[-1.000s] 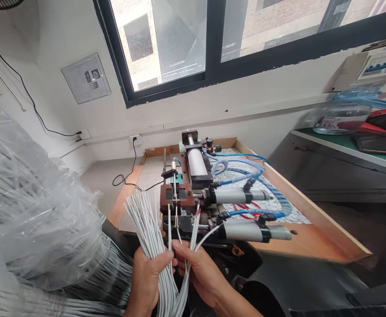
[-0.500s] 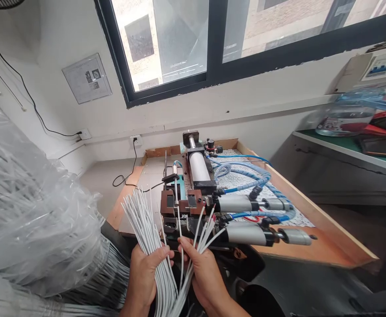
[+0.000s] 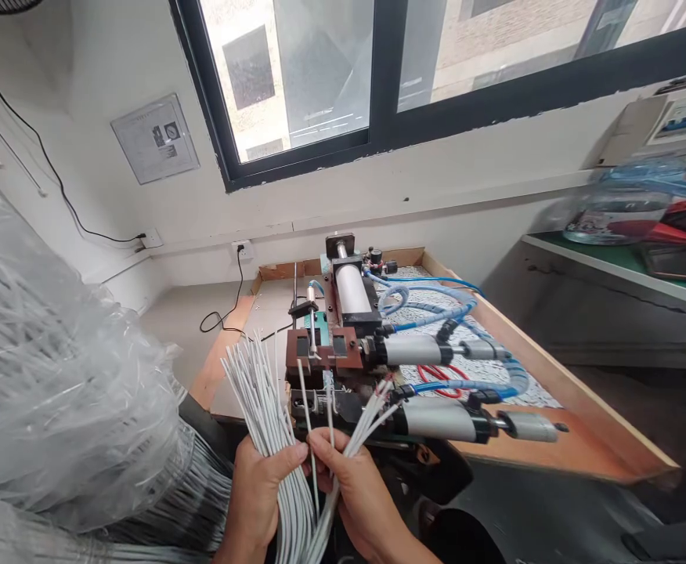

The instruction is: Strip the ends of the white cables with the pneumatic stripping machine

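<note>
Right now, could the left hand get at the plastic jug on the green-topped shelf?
Probably not: the left hand is wrapped around a thick bundle of white wires, and the plastic jug sits well off to the right, beyond the right hand and the machine.

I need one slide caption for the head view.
Left hand holding many wires, right hand fewer, before a machine.
</note>
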A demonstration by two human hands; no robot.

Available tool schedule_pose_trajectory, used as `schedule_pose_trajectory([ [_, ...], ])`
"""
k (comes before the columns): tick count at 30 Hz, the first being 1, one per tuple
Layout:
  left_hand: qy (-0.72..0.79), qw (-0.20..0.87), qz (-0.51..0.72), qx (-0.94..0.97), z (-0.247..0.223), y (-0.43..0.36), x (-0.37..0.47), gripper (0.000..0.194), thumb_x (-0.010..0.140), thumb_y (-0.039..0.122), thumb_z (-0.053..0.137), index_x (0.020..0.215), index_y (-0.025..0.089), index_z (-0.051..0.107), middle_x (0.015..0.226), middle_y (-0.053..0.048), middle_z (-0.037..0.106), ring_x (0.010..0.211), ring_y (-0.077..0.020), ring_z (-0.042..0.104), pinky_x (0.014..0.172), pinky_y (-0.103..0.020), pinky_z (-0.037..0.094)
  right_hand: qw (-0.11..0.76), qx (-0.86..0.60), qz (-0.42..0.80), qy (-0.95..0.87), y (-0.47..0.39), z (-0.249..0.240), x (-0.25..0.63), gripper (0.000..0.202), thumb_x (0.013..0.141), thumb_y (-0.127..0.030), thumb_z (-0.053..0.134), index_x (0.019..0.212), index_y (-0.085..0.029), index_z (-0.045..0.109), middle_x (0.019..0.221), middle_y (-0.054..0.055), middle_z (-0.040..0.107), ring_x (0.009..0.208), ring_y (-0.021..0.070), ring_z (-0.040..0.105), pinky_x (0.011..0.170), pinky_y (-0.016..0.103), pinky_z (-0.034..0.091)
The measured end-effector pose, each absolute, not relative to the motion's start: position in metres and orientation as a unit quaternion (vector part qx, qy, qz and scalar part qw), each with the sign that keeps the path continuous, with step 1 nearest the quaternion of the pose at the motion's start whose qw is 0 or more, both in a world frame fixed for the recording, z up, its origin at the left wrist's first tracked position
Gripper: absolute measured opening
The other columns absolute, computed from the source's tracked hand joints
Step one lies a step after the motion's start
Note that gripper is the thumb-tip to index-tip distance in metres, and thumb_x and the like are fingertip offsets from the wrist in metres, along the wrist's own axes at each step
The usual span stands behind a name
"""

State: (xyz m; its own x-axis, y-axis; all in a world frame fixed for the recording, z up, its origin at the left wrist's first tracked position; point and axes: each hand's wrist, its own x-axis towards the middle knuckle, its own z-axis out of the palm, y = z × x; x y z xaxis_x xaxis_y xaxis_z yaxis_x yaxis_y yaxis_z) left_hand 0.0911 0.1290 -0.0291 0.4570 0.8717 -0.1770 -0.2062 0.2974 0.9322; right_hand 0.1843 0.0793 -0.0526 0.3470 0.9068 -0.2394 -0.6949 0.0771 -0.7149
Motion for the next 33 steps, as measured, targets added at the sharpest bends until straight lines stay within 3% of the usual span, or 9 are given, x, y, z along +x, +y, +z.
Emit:
schedule_pose_trajectory([
  [5, 0.430, 0.698, 0.387, 0.421, -0.028, 0.131, 0.089, 0.015, 0.057, 0.016, 0.067, 0.068, 0.012, 0.059, 0.058, -0.002, 0.063, 0.058, -0.0200, 0.062, 0.058, -0.033, 0.049, 0.735, -0.445, 0.497, -0.121, 0.073, -0.060, 0.182, 0.026, 0.064, -0.037, 0.063, 0.058, -0.013, 0.054, 0.046, -0.003, 0.046, 0.040, 0.0055, 0.033, 0.038, 0.018, 0.021],
  [12, 0.446, 0.685, 0.402, 0.413, -0.021, 0.130, 0.091, 0.018, 0.054, 0.017, 0.068, 0.069, 0.012, 0.059, 0.054, 0.000, 0.062, 0.054, -0.0199, 0.062, 0.056, -0.033, 0.049, 0.728, -0.448, 0.512, -0.080, 0.079, -0.056, 0.188, 0.028, 0.063, -0.035, 0.062, 0.051, -0.013, 0.051, 0.045, -0.004, 0.044, 0.040, 0.0053, 0.032, 0.040, 0.018, 0.024],
  [21, 0.385, 0.705, 0.414, 0.429, -0.022, 0.131, 0.091, 0.015, 0.052, 0.013, 0.068, 0.066, 0.011, 0.063, 0.058, -0.002, 0.065, 0.053, -0.0150, 0.058, 0.053, -0.026, 0.045, 0.646, -0.472, 0.565, -0.199, 0.068, -0.059, 0.183, 0.021, 0.056, -0.028, 0.068, 0.070, -0.012, 0.064, 0.050, -0.003, 0.048, 0.046, 0.0080, 0.038, 0.045, 0.020, 0.030],
  [28, 0.411, 0.690, 0.425, 0.418, -0.016, 0.135, 0.092, 0.016, 0.049, 0.014, 0.071, 0.063, 0.012, 0.062, 0.050, 0.000, 0.061, 0.048, -0.0143, 0.056, 0.049, -0.027, 0.044, 0.705, -0.492, 0.486, -0.157, 0.067, -0.065, 0.181, 0.024, 0.057, -0.034, 0.068, 0.063, -0.012, 0.062, 0.048, -0.002, 0.053, 0.045, 0.0086, 0.040, 0.044, 0.021, 0.029],
  [33, 0.401, 0.669, 0.457, 0.429, -0.009, 0.143, 0.095, 0.019, 0.049, 0.015, 0.071, 0.065, 0.013, 0.062, 0.053, 0.002, 0.062, 0.049, -0.0134, 0.057, 0.051, -0.026, 0.044, 0.748, -0.447, 0.487, -0.053, 0.075, -0.055, 0.185, 0.019, 0.055, -0.028, 0.070, 0.062, -0.012, 0.062, 0.052, -0.001, 0.057, 0.046, 0.0077, 0.043, 0.046, 0.019, 0.032],
])
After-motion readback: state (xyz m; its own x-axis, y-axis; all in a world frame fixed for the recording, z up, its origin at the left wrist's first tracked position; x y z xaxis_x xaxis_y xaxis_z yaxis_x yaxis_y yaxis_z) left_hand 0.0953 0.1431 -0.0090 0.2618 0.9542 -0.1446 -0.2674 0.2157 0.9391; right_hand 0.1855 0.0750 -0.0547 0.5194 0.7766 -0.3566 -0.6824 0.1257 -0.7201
